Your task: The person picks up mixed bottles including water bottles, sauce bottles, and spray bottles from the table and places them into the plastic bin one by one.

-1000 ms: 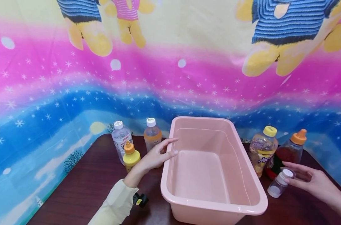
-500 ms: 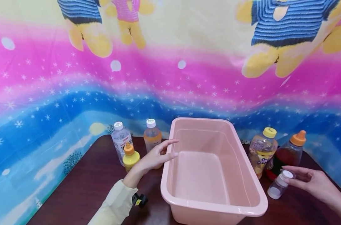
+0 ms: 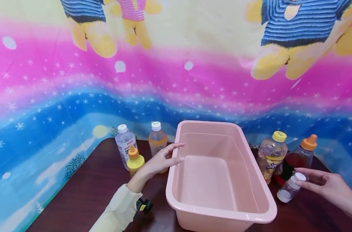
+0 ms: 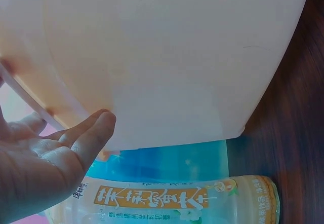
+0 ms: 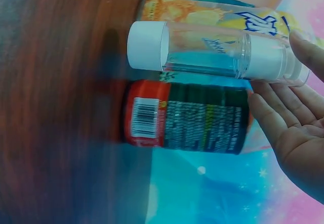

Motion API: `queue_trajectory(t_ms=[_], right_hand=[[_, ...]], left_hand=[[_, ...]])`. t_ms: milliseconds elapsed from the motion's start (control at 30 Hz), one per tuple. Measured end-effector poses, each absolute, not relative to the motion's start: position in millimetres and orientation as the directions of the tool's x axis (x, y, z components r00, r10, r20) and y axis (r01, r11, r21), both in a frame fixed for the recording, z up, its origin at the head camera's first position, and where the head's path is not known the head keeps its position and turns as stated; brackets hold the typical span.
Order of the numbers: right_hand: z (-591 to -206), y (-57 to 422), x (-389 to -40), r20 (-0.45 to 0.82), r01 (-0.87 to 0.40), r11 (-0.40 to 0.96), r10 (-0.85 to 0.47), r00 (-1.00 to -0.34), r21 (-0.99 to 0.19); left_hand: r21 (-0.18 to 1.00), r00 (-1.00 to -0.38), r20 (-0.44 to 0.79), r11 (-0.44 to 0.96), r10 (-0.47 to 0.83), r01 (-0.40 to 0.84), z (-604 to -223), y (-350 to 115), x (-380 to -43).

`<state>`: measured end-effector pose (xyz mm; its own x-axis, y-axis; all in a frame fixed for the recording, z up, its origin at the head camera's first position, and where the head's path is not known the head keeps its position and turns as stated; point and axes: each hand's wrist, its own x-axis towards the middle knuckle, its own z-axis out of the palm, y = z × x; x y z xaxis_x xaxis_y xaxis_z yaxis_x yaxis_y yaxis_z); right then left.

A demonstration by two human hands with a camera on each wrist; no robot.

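My left hand [image 3: 160, 162] rests at the left rim of a pink plastic tub [image 3: 220, 212], with index finger and thumb extended over the edge. In the left wrist view a finger lies against the tub's outer wall [image 4: 177, 72]. My right hand [image 3: 331, 187] pinches a small clear bottle [image 3: 290, 189] by its white-capped top, between thumb and fingers. The bottle leans a little; whether its base touches the table, I cannot tell. Close behind it stands a squeeze bottle [image 3: 298, 158] with an orange nozzle, its red and dark green label [image 5: 202, 117] showing in the right wrist view.
A yellow-capped drink bottle [image 3: 271, 158] stands at the tub's right side. Left of the tub are a white-capped orange-labelled bottle [image 3: 157, 138], a clear white-labelled bottle [image 3: 124, 141] and a yellow squeeze bottle [image 3: 136, 163]. A patterned cloth [image 3: 164, 80] hangs behind the dark table [image 3: 86, 193].
My right hand and the small clear bottle have shifted slightly right, and the bottle leans a bit more. My left hand and the tub have stayed in place.
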<state>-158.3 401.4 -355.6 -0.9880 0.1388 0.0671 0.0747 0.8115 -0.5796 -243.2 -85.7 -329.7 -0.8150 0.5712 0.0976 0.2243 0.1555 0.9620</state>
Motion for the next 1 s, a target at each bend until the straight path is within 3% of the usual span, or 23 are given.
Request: queue_trajectory(t_ms=[567,1000], right_hand=[[-326,391,-142,0.235,-0.056,0.757,0.131,-0.963,-0.651],[-309,380,-139,0.32,-0.105,0.782,0.125,-0.939,-0.615]], left_hand=[[0.962,-0.803,0.113,0.137,0.586,0.235,-330,-86,-244],[0.966,-0.795,0.124,0.111,0.594,0.234,-330,-85,-244]])
